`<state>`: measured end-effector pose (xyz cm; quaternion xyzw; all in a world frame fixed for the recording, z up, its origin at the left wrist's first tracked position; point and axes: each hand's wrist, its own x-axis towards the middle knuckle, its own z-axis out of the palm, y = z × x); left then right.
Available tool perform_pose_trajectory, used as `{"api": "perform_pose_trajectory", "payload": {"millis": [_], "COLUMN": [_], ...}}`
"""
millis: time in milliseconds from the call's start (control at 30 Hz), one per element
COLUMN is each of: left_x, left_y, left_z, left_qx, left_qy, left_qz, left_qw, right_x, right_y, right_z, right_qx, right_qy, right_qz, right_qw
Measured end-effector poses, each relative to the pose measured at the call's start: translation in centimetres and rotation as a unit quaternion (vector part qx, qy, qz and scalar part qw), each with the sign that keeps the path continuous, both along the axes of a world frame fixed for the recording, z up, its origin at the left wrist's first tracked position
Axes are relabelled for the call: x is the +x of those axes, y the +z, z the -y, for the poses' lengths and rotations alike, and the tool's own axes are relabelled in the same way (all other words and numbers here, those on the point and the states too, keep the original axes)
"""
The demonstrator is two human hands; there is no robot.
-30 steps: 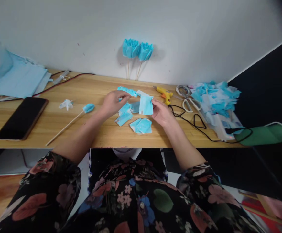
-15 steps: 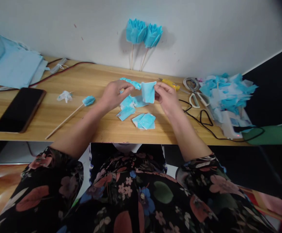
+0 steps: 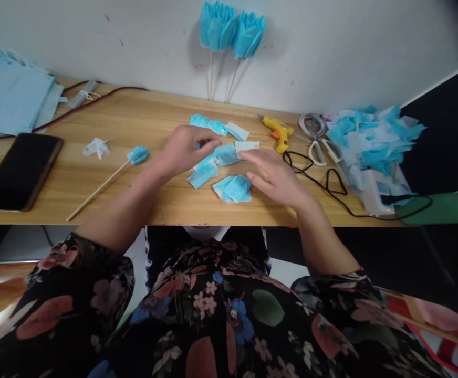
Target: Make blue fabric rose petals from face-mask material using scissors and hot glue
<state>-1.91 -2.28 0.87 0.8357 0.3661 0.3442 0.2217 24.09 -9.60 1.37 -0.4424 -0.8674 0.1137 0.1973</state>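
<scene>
Over the left end of several light-blue fabric pieces (image 3: 226, 154), my left hand (image 3: 184, 152) hovers with thumb and fingers apart, holding nothing I can see. My right hand (image 3: 274, 174) is open too, thumb spread, between those pieces and a small pile of blue petals (image 3: 233, 189) nearer the front edge. Its thumb tip is close to the pile; whether it touches cannot be told. Beyond the hands lie a gathered blue strip (image 3: 207, 124) and a pale folded piece (image 3: 237, 131). A stick with a small blue bud (image 3: 138, 155) rests left of my left forearm.
Two blue fabric flowers (image 3: 218, 29) on sticks lean against the wall. A yellow glue gun (image 3: 279, 131), scissors (image 3: 318, 153), a cable and a heap of blue scraps (image 3: 374, 144) are at right. At left are a phone (image 3: 18, 170) and stacked face masks (image 3: 14, 100).
The blue fabric piece that was held up at my right fingers has been let go and lies among the others. My right hand has moved down and opened. The view has shifted slightly.
</scene>
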Motion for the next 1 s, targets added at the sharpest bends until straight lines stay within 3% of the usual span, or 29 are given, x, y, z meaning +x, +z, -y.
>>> {"api": "perform_pose_trajectory", "payload": {"millis": [100, 233, 433, 600, 767, 1000], "left_x": [0.4, 1.0, 1.1, 0.6, 0.4, 1.1], "left_y": [-0.1, -0.3, -0.1, 0.4, 0.4, -0.3], "left_z": [0.5, 1.0, 1.2, 1.2, 0.9, 0.8], "left_qx": [0.003, 0.015, -0.016, -0.082, -0.136, -0.144], "left_qy": [-0.048, -0.098, -0.107, -0.138, -0.173, -0.139], "left_qz": [-0.036, -0.083, -0.066, 0.008, 0.060, 0.118], "left_qw": [0.998, 0.992, 0.992, 0.987, 0.974, 0.973], "right_x": [-0.6, -1.2, -1.1, -1.9, -3.1, -4.6], "right_y": [-0.9, -2.1, -1.5, -0.4, -0.5, -0.5], "right_z": [0.4, 0.8, 0.9, 0.6, -0.2, -1.1], "right_qx": [-0.018, -0.013, 0.027, -0.006, -0.043, -0.056], "right_qy": [0.062, 0.078, 0.013, -0.058, -0.101, -0.130], "right_qz": [0.008, 0.019, -0.067, -0.140, -0.200, -0.256], "right_qw": [0.998, 0.997, 0.997, 0.988, 0.974, 0.956]}}
